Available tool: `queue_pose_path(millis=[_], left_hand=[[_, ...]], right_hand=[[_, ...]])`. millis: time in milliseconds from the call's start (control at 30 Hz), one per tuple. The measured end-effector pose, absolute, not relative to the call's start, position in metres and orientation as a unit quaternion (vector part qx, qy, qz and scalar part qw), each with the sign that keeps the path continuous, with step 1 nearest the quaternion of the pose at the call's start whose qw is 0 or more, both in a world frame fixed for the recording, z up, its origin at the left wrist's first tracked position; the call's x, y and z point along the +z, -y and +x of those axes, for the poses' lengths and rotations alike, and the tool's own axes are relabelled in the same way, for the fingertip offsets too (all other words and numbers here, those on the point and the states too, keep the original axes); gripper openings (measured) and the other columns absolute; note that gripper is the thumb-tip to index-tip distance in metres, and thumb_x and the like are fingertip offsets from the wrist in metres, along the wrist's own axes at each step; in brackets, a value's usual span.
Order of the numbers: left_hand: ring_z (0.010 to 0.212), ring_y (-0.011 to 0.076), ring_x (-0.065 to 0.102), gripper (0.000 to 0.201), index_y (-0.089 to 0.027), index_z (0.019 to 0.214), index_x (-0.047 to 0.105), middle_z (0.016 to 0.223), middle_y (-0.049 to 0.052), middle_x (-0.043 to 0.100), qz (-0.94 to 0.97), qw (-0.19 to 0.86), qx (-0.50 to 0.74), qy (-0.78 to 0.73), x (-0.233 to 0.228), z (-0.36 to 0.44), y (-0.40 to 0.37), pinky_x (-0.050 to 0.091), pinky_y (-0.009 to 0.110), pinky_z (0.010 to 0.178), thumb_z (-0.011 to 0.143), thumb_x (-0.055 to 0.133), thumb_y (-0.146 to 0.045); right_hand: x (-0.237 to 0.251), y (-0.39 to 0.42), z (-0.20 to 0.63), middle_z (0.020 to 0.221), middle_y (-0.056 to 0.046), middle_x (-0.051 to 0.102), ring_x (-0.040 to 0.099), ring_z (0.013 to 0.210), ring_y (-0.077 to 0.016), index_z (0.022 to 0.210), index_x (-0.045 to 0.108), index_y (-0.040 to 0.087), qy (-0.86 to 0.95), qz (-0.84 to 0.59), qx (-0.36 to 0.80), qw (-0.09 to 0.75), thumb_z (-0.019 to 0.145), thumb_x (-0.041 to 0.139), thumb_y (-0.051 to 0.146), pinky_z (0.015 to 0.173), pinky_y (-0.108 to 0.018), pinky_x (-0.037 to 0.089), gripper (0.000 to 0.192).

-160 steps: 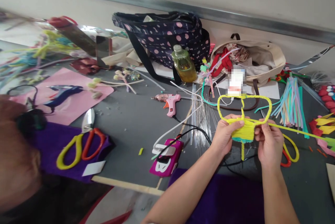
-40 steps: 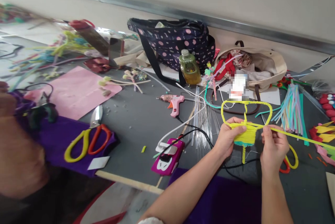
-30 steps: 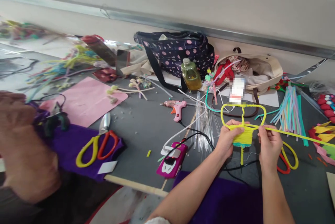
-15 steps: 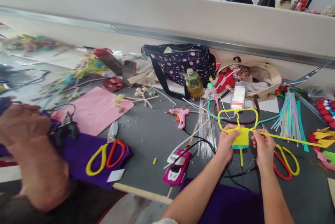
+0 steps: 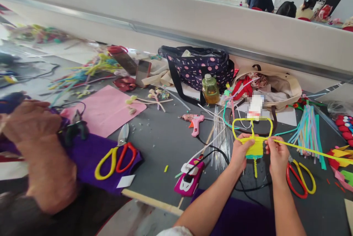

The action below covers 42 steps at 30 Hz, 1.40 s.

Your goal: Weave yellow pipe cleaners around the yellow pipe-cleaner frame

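Observation:
A yellow pipe-cleaner frame [image 5: 233,125] with two loops on top and a twisted stem is held upright above the dark table. Its lower middle is a closely wound yellow band with a teal strip along the bottom. My left hand [image 5: 241,151] pinches the left side of the wound part, thumb in front. At the right edge my right hand [image 5: 277,151] pinches a long yellow pipe cleaner [image 5: 309,148], whose free length runs off to the right. Red-and-yellow scissors [image 5: 300,179] lie beside my right wrist.
A pink glue gun [image 5: 196,122], a magenta power strip [image 5: 190,179] and clear sticks [image 5: 220,136] lie left of my hands. Pastel pipe cleaners [image 5: 309,129] lie right. Behind are a bottle [image 5: 210,90] and bags. A co-worker's arm [image 5: 41,155] is near other scissors [image 5: 118,155].
The view has shifted slightly, so the table things sit a little further right and lower. My hands keep the same hold on the yellow piece. The co-worker's hand has moved a little.

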<state>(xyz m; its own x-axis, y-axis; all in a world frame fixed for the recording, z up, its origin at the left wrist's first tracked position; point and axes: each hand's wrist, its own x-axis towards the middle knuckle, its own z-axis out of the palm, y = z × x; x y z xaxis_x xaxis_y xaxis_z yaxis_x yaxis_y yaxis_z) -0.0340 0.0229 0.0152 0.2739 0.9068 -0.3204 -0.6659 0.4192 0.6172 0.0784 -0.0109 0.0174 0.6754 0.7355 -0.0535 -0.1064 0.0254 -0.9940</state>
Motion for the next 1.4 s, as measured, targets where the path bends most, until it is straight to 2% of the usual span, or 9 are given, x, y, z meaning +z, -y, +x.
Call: queue_pose_path(millis=[300,633,800,1033,1233,1400], left_hand=[[0.080,0.0240,0.069,0.039,-0.015,0.089,0.062,0.098,0.013,0.074,0.158,0.801,0.494,-0.297,0.015,-0.035,-0.023,0.053,0.036,0.076,0.058,0.084,-0.024],[0.079,0.0225,0.070,0.036,-0.016,0.088,0.063,0.097,0.011,0.074,0.176,0.800,0.483,-0.308,0.012,-0.030,-0.021,0.053,0.034,0.076,0.060,0.083,-0.023],[0.081,0.0236,0.070,0.039,-0.015,0.091,0.063,0.096,0.011,0.074,0.172,0.796,0.491,-0.311,0.014,-0.030,-0.022,0.052,0.035,0.077,0.059,0.084,-0.024],[0.084,0.0242,0.069,0.047,-0.013,0.101,0.066,0.102,0.015,0.073,0.196,0.800,0.484,-0.295,0.016,-0.030,-0.020,0.053,0.036,0.079,0.060,0.084,-0.025],[0.089,0.0258,0.069,0.038,-0.013,0.094,0.067,0.102,0.014,0.073,0.209,0.809,0.474,-0.277,0.015,-0.029,-0.018,0.053,0.037,0.082,0.061,0.084,-0.025],[0.081,0.0253,0.070,0.035,-0.015,0.083,0.064,0.095,0.011,0.074,0.203,0.806,0.481,-0.280,0.012,-0.027,-0.019,0.054,0.038,0.078,0.057,0.085,-0.026]], right_hand=[[0.011,0.010,0.083,0.062,0.002,0.061,0.048,0.048,-0.0082,0.081,0.061,0.016,0.229,-0.606,0.354,0.675,0.070,0.075,0.043,0.042,-0.019,0.036,0.033],[0.013,0.015,0.088,0.066,0.000,0.064,0.052,0.051,-0.0103,0.084,0.060,0.017,0.244,-0.625,0.252,0.697,0.074,0.073,0.042,0.045,-0.021,0.040,0.029],[0.011,0.016,0.087,0.070,-0.002,0.067,0.055,0.053,-0.0117,0.085,0.060,0.017,0.261,-0.626,0.259,0.687,0.074,0.073,0.042,0.046,-0.022,0.041,0.030],[0.008,0.015,0.088,0.067,-0.001,0.066,0.052,0.049,-0.0105,0.084,0.062,0.017,0.240,-0.616,0.286,0.694,0.072,0.074,0.044,0.043,-0.021,0.039,0.032],[0.007,0.016,0.089,0.062,0.001,0.062,0.048,0.047,-0.0095,0.083,0.061,0.017,0.242,-0.625,0.299,0.679,0.070,0.074,0.047,0.041,-0.020,0.037,0.034],[0.004,0.014,0.089,0.064,0.001,0.062,0.049,0.047,-0.0098,0.084,0.061,0.018,0.245,-0.634,0.285,0.675,0.070,0.073,0.050,0.041,-0.021,0.038,0.037]])
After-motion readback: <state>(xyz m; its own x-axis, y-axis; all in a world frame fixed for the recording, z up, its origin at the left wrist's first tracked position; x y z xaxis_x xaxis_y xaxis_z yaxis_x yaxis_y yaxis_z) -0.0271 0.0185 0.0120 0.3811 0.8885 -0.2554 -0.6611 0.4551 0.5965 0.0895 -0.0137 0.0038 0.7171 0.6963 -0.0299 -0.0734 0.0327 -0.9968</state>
